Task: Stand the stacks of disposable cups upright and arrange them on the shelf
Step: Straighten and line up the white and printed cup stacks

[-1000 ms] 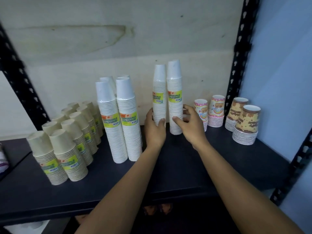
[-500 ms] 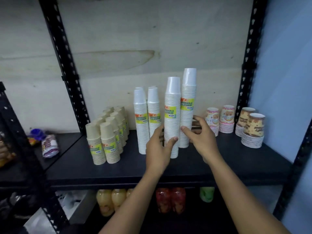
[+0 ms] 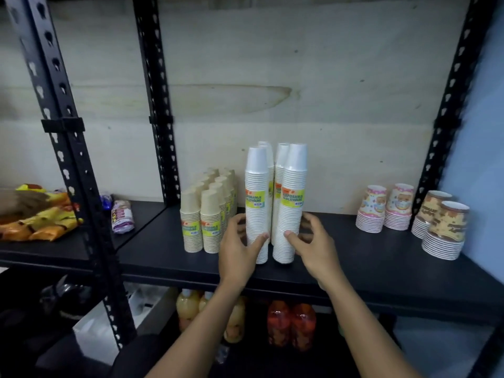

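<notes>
Now both held stacks slid left along shelf point(image 3: 354, 257): upright, tucked before rear white pair point(image 3: 281, 156), near beige stacks point(image 3: 210, 214). Left hand point(image 3: 240, 249) grips left white stack point(image 3: 256, 208), right hand point(image 3: 308, 244) grips right white stack point(image 3: 293, 205). Whites grouped; release looks near.

White cup stacks point(image 3: 257, 214), tall: 4; pink printed stacks point(image 3: 372, 211): 2; brown printed stacks point(image 3: 447, 227): 2; beige stacks point(image 3: 210, 227): two rows, total unclear.

White cup stacks point(image 3: 272, 214), yellow-green labels; beige cup stacks point(image 3: 207, 222); black shelf point(image 3: 354, 257); cartoon-print pink cups point(image 3: 384, 208).
</notes>
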